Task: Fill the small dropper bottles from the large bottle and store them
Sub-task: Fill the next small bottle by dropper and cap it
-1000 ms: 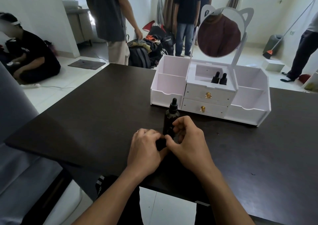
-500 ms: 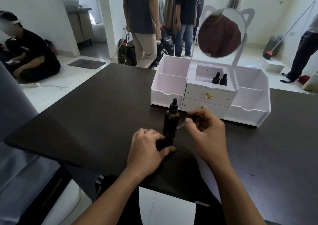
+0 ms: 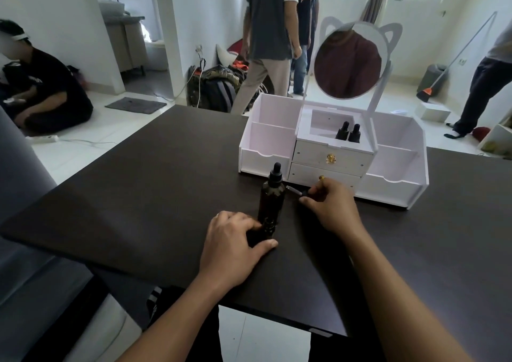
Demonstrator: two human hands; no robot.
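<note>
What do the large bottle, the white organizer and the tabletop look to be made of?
Large bottle: dark brown with a soft sheen, so tinted glass or plastic; I cannot tell which. White organizer: flat matte panels with small dots like screw heads, probably painted or laminated board. Tabletop: dark matte surface with faint grain, likely wood-look laminate.

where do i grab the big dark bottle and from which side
Probably take the large bottle by its straight round body below the shoulder, not the narrow cap. It stands upright, so wrap it sideways, coming from its left over bare table: the small bottle in the left hand sits in front, and the right hand holds a dropper at its right.
</note>
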